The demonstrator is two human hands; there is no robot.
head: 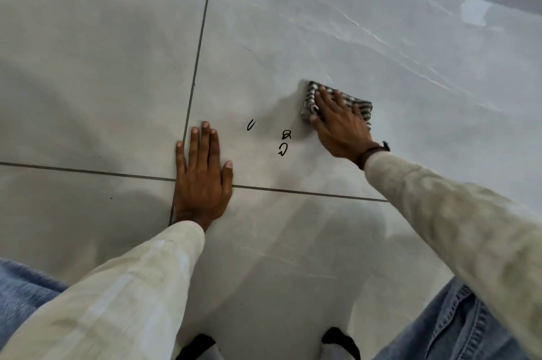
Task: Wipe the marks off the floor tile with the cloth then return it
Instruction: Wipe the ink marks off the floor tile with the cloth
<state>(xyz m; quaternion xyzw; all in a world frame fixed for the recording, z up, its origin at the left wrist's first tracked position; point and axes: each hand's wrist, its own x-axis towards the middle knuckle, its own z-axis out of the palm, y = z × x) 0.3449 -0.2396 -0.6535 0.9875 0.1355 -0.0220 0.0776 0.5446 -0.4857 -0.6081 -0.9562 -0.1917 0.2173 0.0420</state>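
Wiping step: right hand (pixel 337 122) flat, pressing striped grey-white cloth (pixel 356 106) right of centre; left hand (pixel 202 175) open, bracing on grey floor tile (pixel 293 37); next, sweep cloth lower left over black pen marks (pixel 283 142)

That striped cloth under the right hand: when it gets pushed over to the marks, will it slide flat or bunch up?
The striped cloth looks soft and folded, so it is probably floppy and may bunch at its leading edge. The right hand lies flat on it with fingers spread, which should keep it flat. The floor tile looks glossy, so it will likely slide easily towards the marks.
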